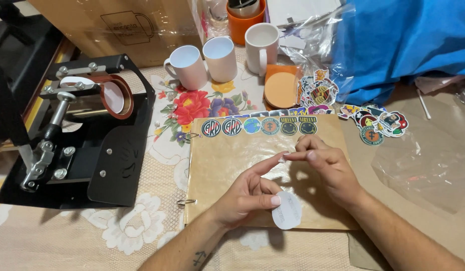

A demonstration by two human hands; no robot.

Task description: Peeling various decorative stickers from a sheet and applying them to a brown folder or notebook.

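My left hand (247, 193) rests on a brown ring-bound album page (227, 165) and pinches a round white sticker backing (286, 211) between thumb and fingers, index finger stretched up to the right. My right hand (325, 168) meets that fingertip, its thumb and index pinched on something tiny that I cannot make out. A row of round stickers (260, 126) lines the page's top edge.
A black mug heat press (79, 130) stands at the left. Three white mugs (220, 57) sit at the back, beside orange round coasters (280, 89). Loose stickers (375, 123) and clear plastic bags (428, 160) lie at the right, under blue cloth (403, 40).
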